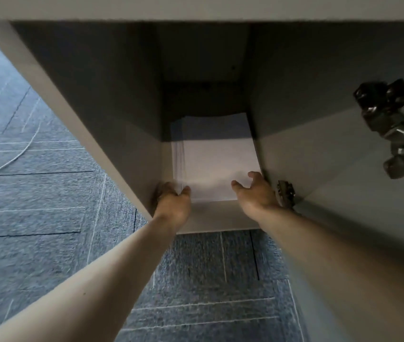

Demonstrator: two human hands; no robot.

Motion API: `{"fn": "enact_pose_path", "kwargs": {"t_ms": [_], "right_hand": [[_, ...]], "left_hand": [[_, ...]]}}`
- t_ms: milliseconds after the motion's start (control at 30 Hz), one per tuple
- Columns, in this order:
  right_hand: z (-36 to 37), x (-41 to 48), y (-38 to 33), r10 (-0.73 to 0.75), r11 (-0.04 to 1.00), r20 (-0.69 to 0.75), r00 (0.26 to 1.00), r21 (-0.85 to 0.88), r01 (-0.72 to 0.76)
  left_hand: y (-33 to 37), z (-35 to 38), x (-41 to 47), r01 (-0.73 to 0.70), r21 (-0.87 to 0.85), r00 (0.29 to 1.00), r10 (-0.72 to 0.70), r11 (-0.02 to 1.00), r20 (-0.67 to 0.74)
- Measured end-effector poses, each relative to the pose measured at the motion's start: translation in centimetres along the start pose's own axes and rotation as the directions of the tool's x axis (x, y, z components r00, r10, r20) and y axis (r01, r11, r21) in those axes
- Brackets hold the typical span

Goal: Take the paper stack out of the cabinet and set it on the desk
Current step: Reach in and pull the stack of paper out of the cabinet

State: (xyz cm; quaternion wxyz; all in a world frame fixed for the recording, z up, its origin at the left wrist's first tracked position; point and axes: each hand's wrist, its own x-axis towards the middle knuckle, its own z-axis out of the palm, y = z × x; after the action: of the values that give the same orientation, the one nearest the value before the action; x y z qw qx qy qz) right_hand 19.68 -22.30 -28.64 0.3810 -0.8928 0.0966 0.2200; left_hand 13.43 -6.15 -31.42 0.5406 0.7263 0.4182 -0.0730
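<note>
A white paper stack (214, 159) lies flat on the floor of the open grey cabinet (112, 124), its far half in shadow. My left hand (172, 204) is at the stack's near left corner, thumb on top and fingers down its left side. My right hand (257, 191) is at the near right corner, thumb on the top sheet and fingers curled along the right edge by the cabinet wall. Both hands touch the stack, which rests on the cabinet floor. The desk top is only a pale band (196, 7) along the upper edge.
The cabinet door (344, 169) stands open on the right, with a metal hinge (393, 127) high up and another (286, 193) beside my right wrist. Blue-grey carpet tiles (35, 218) cover the floor; a white cable (15, 156) runs across them at left.
</note>
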Motion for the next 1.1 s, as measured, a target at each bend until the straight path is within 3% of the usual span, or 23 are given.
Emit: {"fn": "enact_pose_path", "kwargs": {"t_ms": [100, 200, 400, 533, 633, 800, 867, 967, 1100], "right_hand": [[1.3, 2.3, 1.4, -0.005, 0.999, -0.018, 1.0, -0.041, 0.004], [1.9, 3.9, 2.8, 0.009, 0.997, -0.009, 1.0, -0.076, -0.009], [1.6, 4.2, 3.5, 0.045, 0.99, -0.026, 0.999, -0.131, -0.048], [1.7, 4.9, 2.9, 0.08, 0.996, -0.005, 0.997, -0.048, -0.08], [1.7, 5.4, 3.0, 0.127, 0.992, 0.061, 0.99, 0.015, -0.128], [1.2, 5.6, 3.1, 0.134, 0.987, 0.096, 0.986, 0.077, -0.142], [0.8, 5.3, 3.1, 0.129, 0.982, 0.12, 0.984, 0.122, -0.143], [0.4, 4.8, 2.8, 0.109, 0.976, 0.144, 0.984, 0.17, -0.133], [0.3, 4.6, 3.2, 0.122, 0.957, 0.16, 0.98, 0.244, -0.159]], "left_hand": [[-0.5, 0.9, 2.0, 0.003, 0.035, 1.0, -0.004, 0.999, 0.024], [-0.7, 1.6, 3.2, -0.01, 0.093, 0.998, 0.015, 0.996, -0.054], [0.7, 2.1, 5.8, 0.07, -0.087, 0.998, -0.07, 0.994, 0.011], [1.6, 2.8, 6.5, 0.152, -0.019, 0.987, -0.151, 0.988, 0.053], [1.9, 3.1, 6.4, 0.147, 0.035, 0.989, -0.146, 0.989, -0.027], [2.3, 2.5, 6.5, 0.086, -0.21, 0.996, -0.091, 0.974, -0.015], [2.2, 2.1, 7.0, 0.09, -0.209, 0.992, -0.106, 0.974, -0.067], [1.8, 2.2, 6.6, 0.01, -0.183, 0.999, -0.018, 0.983, -0.039], [-0.2, 2.3, 6.4, -0.194, 0.04, 0.981, 0.195, 0.98, -0.012]]}}
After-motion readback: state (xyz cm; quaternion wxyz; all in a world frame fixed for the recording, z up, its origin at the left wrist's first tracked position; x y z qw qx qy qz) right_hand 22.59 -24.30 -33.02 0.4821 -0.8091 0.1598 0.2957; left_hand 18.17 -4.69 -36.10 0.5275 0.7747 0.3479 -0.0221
